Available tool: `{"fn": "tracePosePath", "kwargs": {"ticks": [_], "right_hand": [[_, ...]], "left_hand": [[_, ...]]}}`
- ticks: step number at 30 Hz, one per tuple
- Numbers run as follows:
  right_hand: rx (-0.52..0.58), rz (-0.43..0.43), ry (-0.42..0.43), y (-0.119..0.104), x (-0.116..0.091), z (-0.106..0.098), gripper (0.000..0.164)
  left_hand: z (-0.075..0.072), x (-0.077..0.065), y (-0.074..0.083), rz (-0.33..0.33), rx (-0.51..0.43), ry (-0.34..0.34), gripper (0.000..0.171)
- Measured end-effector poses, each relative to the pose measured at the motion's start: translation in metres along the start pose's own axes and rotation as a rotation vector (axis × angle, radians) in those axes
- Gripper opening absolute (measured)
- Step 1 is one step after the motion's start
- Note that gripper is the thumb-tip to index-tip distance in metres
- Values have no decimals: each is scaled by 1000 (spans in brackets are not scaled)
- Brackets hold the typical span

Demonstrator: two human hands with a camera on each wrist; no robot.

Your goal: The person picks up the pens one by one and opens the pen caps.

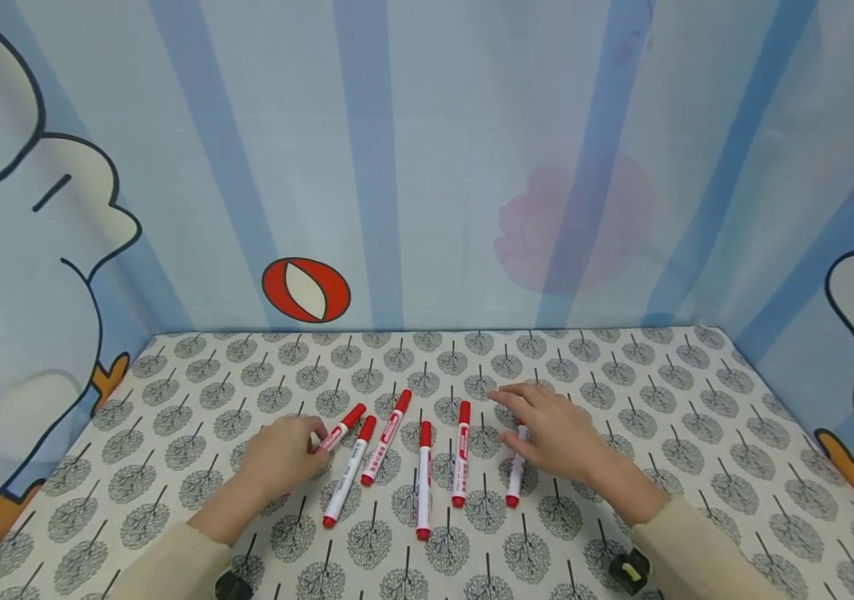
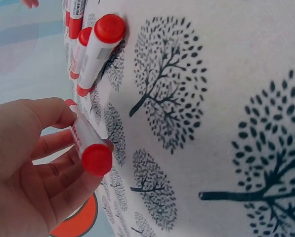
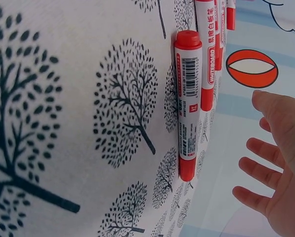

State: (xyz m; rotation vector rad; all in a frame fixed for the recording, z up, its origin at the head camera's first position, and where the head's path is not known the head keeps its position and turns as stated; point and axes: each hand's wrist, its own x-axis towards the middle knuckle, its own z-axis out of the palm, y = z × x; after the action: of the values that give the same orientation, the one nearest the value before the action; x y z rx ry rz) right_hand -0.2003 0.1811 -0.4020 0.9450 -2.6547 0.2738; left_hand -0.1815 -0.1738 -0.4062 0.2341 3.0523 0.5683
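Note:
My left hand (image 1: 282,457) holds a red-capped whiteboard marker (image 1: 334,437) at the left end of a loose row. In the left wrist view its white barrel (image 2: 84,132) lies between thumb and fingers, red end toward the camera. Fingers spread, my right hand (image 1: 557,433) hovers over the rightmost marker (image 1: 516,477) and partly covers it in the head view. From the right wrist, that marker (image 3: 189,108) shows its barcode side, with the right hand (image 3: 285,163) apart from it and holding nothing.
Between the hands lie several more red-and-white markers, among them a slanted one (image 1: 349,472), a longer-reaching one (image 1: 387,437), and two upright in view (image 1: 424,481). They rest on a tree-print cloth (image 1: 696,417). A striped curtain (image 1: 441,167) stands behind the table.

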Motion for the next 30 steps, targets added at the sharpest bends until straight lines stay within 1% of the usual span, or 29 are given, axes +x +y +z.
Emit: {"fn": "tracePosePath", "kwargs": {"ticks": [4,9,13,18,21,24,30], "right_hand": [[9,0,-7,0,-1,0,54],[12,-7,-10,0,-1,1,53],[13,-28,7,0,0,1,53],[21,-65,49,-1,1,-1,54],[25,-64,44,-2,1,-3,53],[21,-63,35,-3,0,-4,52],[12,-82,59,-5,-3,-3,51]], "left_hand": [[-5,-1,4,3,25,4,17],[-10,-4,11,23,60,29,19],[-12,-5,15,41,81,41,20],[-13,-4,23,94,108,64,21],[-12,-2,29,136,123,83,21],[-11,-2,34,174,125,89,21],[-8,-1,48,212,146,106,20]]}}
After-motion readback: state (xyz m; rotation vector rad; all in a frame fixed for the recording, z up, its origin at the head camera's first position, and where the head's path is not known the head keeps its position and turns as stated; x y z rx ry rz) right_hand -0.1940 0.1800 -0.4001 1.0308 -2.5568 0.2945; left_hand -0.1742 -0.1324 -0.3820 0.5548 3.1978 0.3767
